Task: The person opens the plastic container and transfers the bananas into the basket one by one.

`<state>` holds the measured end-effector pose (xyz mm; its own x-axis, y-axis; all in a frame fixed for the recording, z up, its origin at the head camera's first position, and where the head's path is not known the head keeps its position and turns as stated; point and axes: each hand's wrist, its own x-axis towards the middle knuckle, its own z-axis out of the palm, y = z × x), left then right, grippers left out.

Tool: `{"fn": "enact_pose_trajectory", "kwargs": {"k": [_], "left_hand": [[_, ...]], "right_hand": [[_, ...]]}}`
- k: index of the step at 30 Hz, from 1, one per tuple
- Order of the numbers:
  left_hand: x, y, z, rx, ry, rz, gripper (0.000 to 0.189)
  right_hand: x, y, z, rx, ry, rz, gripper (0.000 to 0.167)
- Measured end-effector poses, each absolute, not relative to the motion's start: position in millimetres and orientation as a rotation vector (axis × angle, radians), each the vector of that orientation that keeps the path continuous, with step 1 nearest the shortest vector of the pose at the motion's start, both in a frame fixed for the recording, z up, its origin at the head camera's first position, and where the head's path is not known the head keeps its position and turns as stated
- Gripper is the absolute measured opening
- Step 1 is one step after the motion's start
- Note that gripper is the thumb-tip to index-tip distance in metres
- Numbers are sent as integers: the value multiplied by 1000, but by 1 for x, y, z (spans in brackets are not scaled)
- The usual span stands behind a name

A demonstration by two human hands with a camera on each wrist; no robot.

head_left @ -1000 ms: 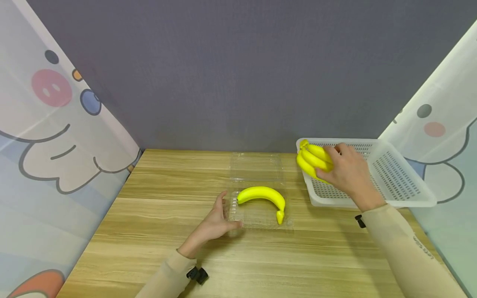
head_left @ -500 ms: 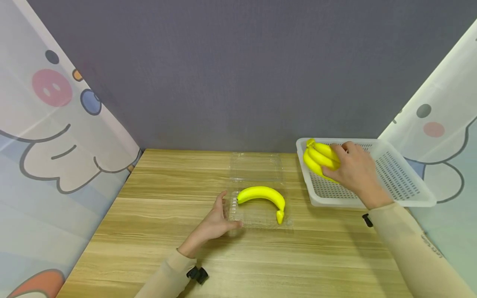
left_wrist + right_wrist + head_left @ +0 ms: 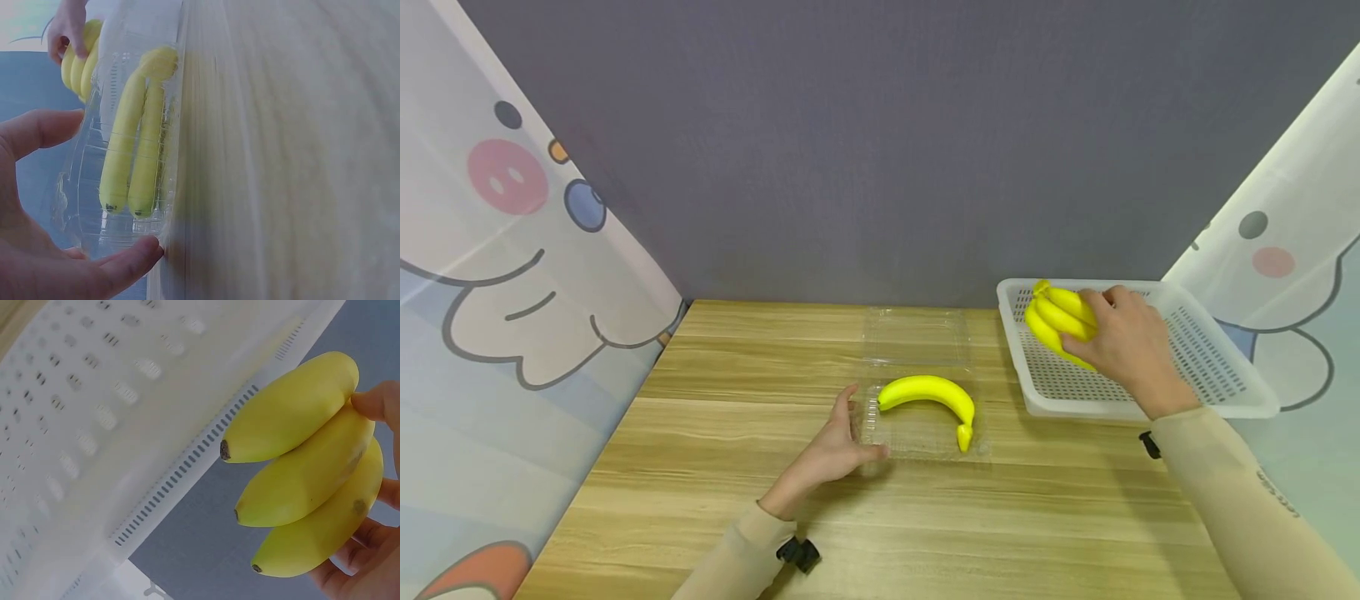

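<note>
My right hand [image 3: 1123, 342] grips a bunch of yellow bananas [image 3: 1054, 323] over the left part of a white perforated basket [image 3: 1037, 408]. In the right wrist view, the thumb presses one side of the bunch [image 3: 306, 465] and the other fingers wrap the far side. A hinged clear plastic box [image 3: 917, 446] lies on the table with its lid [image 3: 917, 337] folded back. Bananas [image 3: 928, 387] joined at the stem lie inside it; two show side by side in the left wrist view. My left hand [image 3: 831, 446] holds the box's left end between thumb and fingers.
The wooden table [image 3: 715, 400] ends at a grey wall panel [image 3: 850, 167] behind. Printed cartoon curtains [image 3: 475, 275] hang along both sides. The basket stands at the table's right rear, to the right of the plastic box.
My right hand has moved to the right with the banana bunch, from the basket's left rim to over its inside. The left hand and the plastic box have stayed in place.
</note>
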<state>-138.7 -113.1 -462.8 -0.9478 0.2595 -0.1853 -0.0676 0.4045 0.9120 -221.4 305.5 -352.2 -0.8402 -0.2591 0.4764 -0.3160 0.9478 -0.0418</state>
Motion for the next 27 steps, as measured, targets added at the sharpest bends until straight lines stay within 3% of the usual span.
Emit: {"fn": "enact_pose_trajectory", "kwargs": {"k": [27], "left_hand": [[-137,-114,-463,181,2359,1556,119]], "right_hand": [[-222,345,-365,194,-2820,137,68]]}}
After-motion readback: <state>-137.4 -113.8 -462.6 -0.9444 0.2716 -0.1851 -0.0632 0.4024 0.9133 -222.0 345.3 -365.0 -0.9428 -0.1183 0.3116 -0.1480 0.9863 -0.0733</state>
